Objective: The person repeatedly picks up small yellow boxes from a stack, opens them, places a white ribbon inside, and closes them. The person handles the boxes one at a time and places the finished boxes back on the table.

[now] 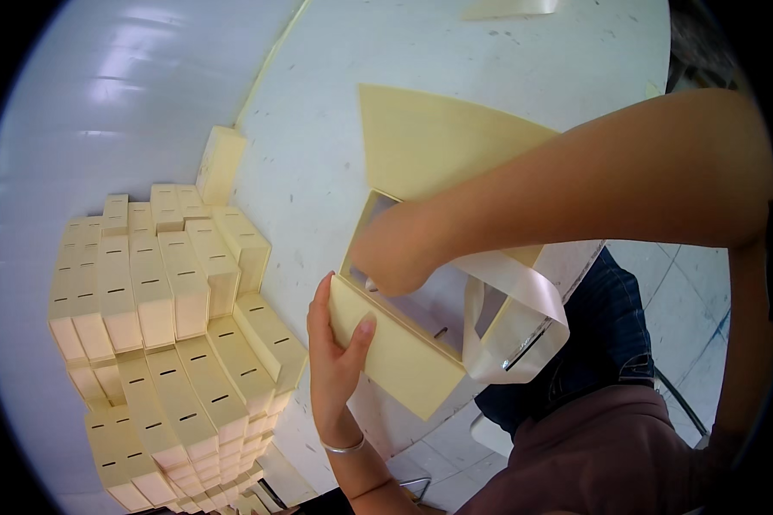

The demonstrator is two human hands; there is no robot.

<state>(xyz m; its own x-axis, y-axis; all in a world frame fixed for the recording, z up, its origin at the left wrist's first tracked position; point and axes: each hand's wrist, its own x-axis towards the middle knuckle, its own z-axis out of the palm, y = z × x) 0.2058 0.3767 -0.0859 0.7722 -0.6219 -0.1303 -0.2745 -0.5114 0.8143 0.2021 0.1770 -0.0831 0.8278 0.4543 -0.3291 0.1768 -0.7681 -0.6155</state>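
Observation:
A cream cardboard box (404,343) lies on the white table with its wide lid flap (438,142) folded back flat. My left hand (335,348) grips the box's near left side, thumb on the outer panel and fingers round the end. Inside the box is my right hand (399,249), closed and pressed toward the inner wall near the left end. Its fingertips are mostly hidden, and what they hold cannot be made out. A glossy white ribbon (532,287) loops out of the box's right end. A small dark slot shows in the inner wall.
Stacks of cream boxes (172,360) with dark slots stand on the left, beside a pale glossy wall (103,112). One single box (221,163) stands behind them. A pale strip (511,8) lies at the table's far edge. The tiled floor shows at the right.

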